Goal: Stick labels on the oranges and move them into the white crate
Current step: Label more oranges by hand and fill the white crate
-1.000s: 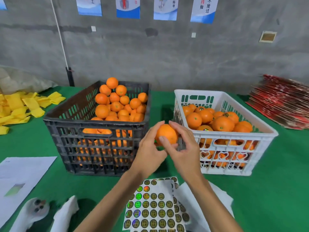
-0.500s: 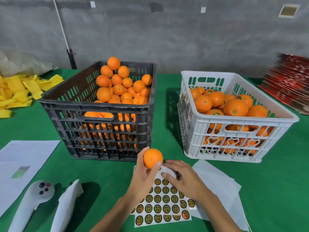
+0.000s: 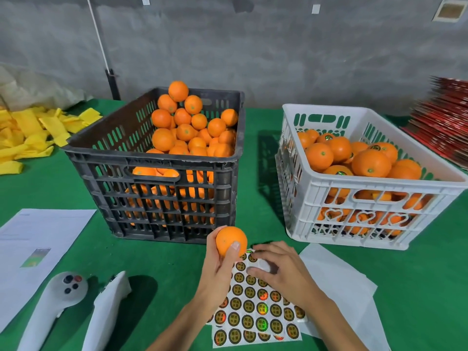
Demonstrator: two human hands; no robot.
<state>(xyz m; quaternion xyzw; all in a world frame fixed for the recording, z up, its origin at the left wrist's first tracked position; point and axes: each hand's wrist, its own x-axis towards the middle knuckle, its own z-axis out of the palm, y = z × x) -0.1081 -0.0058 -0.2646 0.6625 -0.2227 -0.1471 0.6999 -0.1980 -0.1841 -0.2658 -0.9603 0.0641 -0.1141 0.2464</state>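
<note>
- Here the left hand (image 3: 218,268) grips one orange (image 3: 231,240), thumb across its front, just above the top edge of the label sheet (image 3: 255,315).
- The right hand (image 3: 277,268) rests on the upper part of that sheet, fingers curled with their tips at a round label near the top edge; whether it pinches a label I cannot tell.
- The white crate (image 3: 354,198) stands to the right on the green table (image 3: 417,287), partly filled with oranges, some showing labels.
- The black crate (image 3: 162,193) sits to the left of it, heaped with oranges.
- Two white controllers (image 3: 60,302) lie at lower left, near a printed paper (image 3: 33,239).
</note>
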